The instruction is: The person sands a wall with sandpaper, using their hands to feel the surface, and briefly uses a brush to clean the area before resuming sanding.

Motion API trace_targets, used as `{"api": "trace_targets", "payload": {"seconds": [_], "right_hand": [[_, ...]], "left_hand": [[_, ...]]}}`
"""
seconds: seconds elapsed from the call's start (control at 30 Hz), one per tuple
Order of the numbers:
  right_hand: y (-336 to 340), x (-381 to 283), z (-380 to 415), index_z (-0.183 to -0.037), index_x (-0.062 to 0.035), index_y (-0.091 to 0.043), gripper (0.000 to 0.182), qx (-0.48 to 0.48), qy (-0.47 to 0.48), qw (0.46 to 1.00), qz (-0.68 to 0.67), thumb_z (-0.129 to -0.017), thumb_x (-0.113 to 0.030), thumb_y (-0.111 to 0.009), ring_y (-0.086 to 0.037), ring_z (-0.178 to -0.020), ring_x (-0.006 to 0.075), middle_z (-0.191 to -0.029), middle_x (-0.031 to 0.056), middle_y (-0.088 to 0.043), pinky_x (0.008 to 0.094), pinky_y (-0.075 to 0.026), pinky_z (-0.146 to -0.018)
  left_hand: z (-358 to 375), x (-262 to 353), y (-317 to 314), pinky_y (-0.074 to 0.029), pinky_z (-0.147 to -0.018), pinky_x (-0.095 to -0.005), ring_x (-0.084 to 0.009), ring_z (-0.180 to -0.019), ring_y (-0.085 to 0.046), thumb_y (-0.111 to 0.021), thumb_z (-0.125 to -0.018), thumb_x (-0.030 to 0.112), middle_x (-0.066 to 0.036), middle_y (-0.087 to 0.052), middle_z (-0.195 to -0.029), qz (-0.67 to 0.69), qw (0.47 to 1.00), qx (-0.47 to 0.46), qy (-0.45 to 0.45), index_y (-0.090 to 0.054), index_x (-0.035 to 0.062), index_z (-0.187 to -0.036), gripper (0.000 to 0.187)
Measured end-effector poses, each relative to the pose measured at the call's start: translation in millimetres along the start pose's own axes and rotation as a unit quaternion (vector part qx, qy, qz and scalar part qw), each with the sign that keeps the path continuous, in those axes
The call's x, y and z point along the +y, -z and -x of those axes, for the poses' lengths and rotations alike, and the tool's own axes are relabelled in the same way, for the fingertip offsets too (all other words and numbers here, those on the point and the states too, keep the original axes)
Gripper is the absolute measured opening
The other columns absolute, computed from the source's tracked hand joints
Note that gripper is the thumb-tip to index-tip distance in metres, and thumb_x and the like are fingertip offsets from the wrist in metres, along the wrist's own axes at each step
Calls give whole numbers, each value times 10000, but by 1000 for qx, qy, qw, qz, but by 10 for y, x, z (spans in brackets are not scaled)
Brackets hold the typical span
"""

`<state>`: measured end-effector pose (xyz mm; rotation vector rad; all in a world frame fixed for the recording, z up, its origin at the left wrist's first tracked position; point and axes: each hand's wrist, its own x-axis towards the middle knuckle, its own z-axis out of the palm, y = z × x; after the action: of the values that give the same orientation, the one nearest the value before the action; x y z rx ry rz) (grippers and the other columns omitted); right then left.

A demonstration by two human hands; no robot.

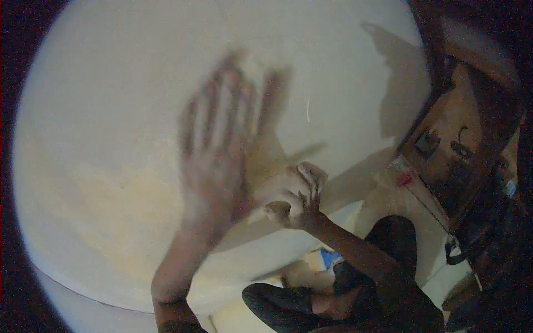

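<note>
My left hand (214, 141) is held over a large pale surface (111, 83), its fingers stretched out straight and smeared by motion. A dark shadow falls beside its fingertips. Lower and to the right, my right hand (300, 194) has its fingers curled inward, close to the left wrist. Between the two hands lies a pale, blurred patch right at the right hand's fingers. What the right hand grips, if anything, I cannot tell. Yellowish light tints the surface to the left of the left forearm.
My bent knees in dark clothing (277, 308) are at the bottom. A small blue item (328, 258) lies by them. On the right, a brown panel (461, 105) bears several dark objects, with a small red item (404, 180) and a thin cord nearby.
</note>
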<state>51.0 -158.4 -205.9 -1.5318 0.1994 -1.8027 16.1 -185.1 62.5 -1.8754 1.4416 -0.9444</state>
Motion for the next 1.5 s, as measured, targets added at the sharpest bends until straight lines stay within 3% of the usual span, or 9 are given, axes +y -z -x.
{"api": "trace_targets", "payload": {"seconds": [0.27, 0.37, 0.6, 0.73, 0.87, 1.1, 1.27, 1.37, 1.5], "right_hand": [[9, 4, 12, -1286, -212, -603, 492, 22, 3, 1000, -2, -908, -504, -722, -419, -1411, 406, -1506, 168, -496, 615, -301, -1116], [84, -5, 16, -1268, -198, -606, 480, -13, -7, 1000, -5, -912, -499, -719, -420, -1406, 407, -1504, 171, -497, 622, -307, -1109], [144, 102, -163, -1245, -191, -607, 484, 9, -10, 1000, 0, -907, -519, -717, -417, -1410, 404, -1505, 174, -496, 628, -300, -1116], [111, 60, -206, -1252, -189, -604, 495, 19, -10, 1000, -3, -907, -525, -717, -416, -1412, 408, -1501, 173, -499, 626, -290, -1119], [180, -33, -144, -1257, -195, -604, 498, 16, -9, 1000, 14, -905, -529, -721, -415, -1412, 408, -1499, 173, -499, 626, -283, -1121], [197, 42, -42, -1260, -185, -602, 530, 31, 7, 999, 16, -893, -543, -735, -412, -1411, 410, -1488, 174, -500, 621, -269, -1133], [227, 63, -78, -1270, -187, -592, 538, 24, -6, 1000, 17, -890, -537, -741, -414, -1405, 413, -1481, 174, -499, 623, -261, -1137], [171, 48, -83, -1278, -185, -583, 549, 38, -9, 999, 12, -882, -525, -752, -415, -1404, 418, -1483, 177, -498, 627, -266, -1134], [270, 89, -100, -1269, -167, -579, 544, 26, 3, 999, 20, -877, -496, -765, -412, -1400, 427, -1485, 187, -493, 635, -282, -1115]], "left_hand": [[-162, -237, 251, -230, -1265, -496, -367, -1502, -356, -818, -684, 613, -139, -387, -1633, 13, 997, 67, -38, -349, 140, -1618, 1147], [199, 93, 32, -223, -1259, -521, -371, -1515, -332, -839, -679, 570, -162, -368, -1639, -64, 989, -129, -42, -334, 143, -1627, 1156], [-235, -358, 310, -201, -1252, -545, -375, -1549, -258, -885, -665, 520, -164, -278, -1683, -72, 996, 11, -44, -276, 156, -1644, 1209], [184, -73, 265, -196, -1248, -546, -366, -1543, -276, -828, -687, 644, -152, -310, -1676, -4, 978, -195, -71, -299, 142, -1638, 1198], [49, -296, 509, -166, -1258, -550, -355, -1555, -261, -788, -686, 709, -139, -279, -1698, -15, 1000, -17, -18, -296, 150, -1643, 1213], [521, -33, 79, -152, -1268, -549, -394, -1546, -273, -767, -709, 738, -182, -295, -1679, 27, 990, -126, -65, -307, 163, -1640, 1187], [221, -221, 509, -169, -1260, -547, -372, -1537, -300, -822, -667, 656, -169, -336, -1658, 10, 999, 11, 38, -341, 145, -1623, 1186], [648, 61, 121, -169, -1258, -549, -395, -1540, -281, -827, -666, 635, -180, -314, -1668, 17, 979, -199, -38, -315, 129, -1631, 1205], [361, -165, 401, -144, -1266, -544, -402, -1570, -209, -820, -669, 663, -193, -242, -1700, 4, 997, -56, 45, -274, 142, -1652, 1239]]}}
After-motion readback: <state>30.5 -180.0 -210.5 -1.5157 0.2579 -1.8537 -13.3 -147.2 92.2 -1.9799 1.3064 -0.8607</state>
